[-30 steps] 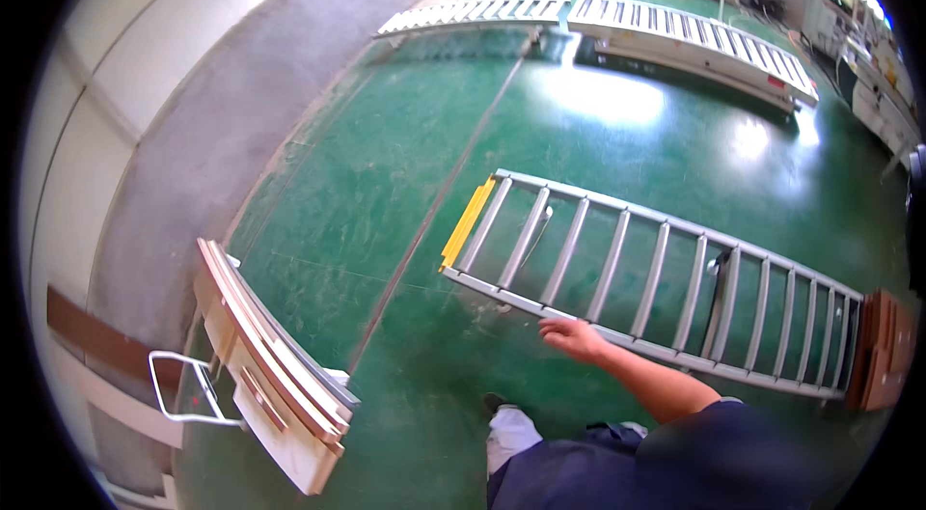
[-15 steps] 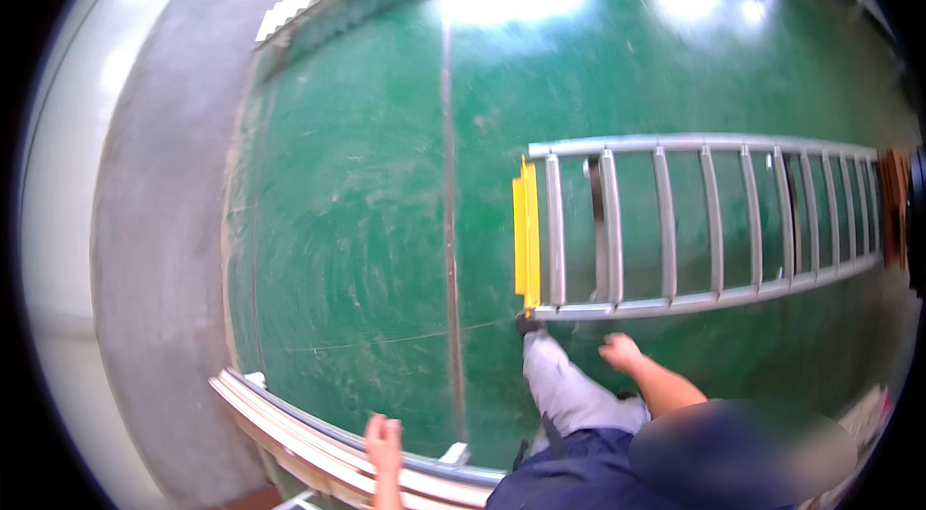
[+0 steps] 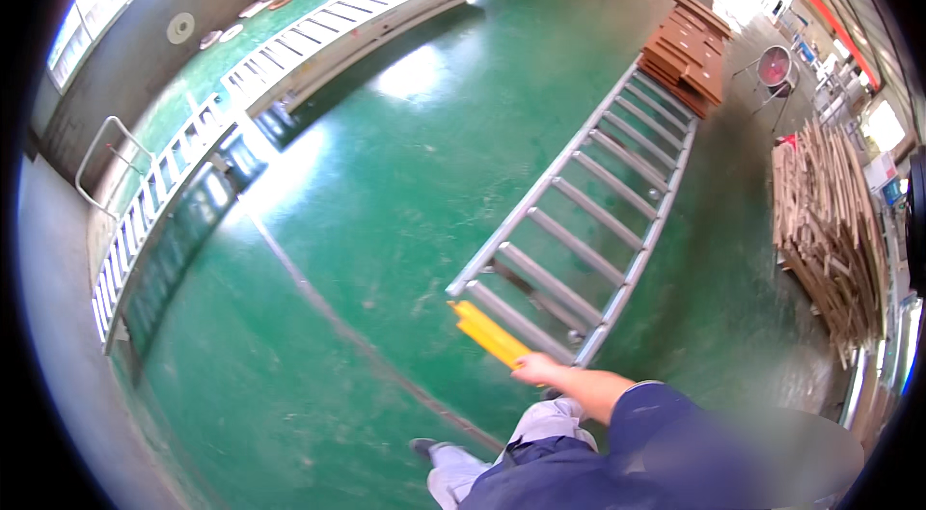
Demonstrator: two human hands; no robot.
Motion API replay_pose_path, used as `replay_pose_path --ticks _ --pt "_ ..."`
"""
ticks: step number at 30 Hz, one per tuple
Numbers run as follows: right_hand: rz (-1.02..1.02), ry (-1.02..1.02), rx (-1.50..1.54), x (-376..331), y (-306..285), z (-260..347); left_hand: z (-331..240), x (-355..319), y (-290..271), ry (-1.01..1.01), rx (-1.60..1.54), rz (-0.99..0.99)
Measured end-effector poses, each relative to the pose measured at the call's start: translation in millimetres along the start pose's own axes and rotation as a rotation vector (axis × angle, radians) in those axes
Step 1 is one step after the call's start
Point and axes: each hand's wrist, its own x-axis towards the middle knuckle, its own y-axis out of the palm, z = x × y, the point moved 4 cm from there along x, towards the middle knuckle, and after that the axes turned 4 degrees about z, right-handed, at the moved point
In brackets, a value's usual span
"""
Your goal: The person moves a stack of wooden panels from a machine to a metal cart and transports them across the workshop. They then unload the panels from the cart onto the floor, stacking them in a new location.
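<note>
The right hand (image 3: pixel 535 368), reaching in from the lower right of the frame in a navy short sleeve (image 3: pixel 664 421), is at the lower right end of a yellow bar (image 3: pixel 490 334), just below the centre. In the view the hand overlaps that end; I cannot tell whether its fingers are pinched around the bar or only laid against it. The left hand is out of view, so I cannot tell how its fingers stand.

The yellow bar lies across the near end of a grey roller conveyor (image 3: pixel 577 247), which slants from the lower centre toward the upper right. At the conveyor's far end, in the upper right, brown panels (image 3: pixel 687 52) are piled flat in an uneven stack. Right of them stands a round fan (image 3: pixel 775 69), and below it, at the right edge, thin wooden strips (image 3: pixel 828 230) are heaped in a long bundle.

Two pale roller conveyors cross the upper left: a longer one (image 3: pixel 357 16) and, lower down, a second (image 3: pixel 159 184) beside a white tubular frame. The floor (image 3: pixel 405 201) is green and glossy. Grey trousers (image 3: pixel 550 423) show at the bottom centre.
</note>
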Motion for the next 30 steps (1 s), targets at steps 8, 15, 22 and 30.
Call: replay_pose_path --ticks 8,15,22,30 --pt "0.004 -0.125 -0.538 8.7 170.3 -56.3 -312.8 96.3 -461.8 0.428 0.271 -0.490" --pt "-0.215 -0.338 -0.494 104.3 253.9 145.6 -624.7 182.8 -699.9 0.548 0.377 -0.450" --pt "-0.131 0.023 0.843 350.8 165.8 624.2 -846.1 372.4 -962.3 0.508 0.468 -0.495" --pt "-0.467 0.090 0.823 546.3 89.7 820.4 -1171.8 619.8 -1189.2 0.732 0.714 -0.629"
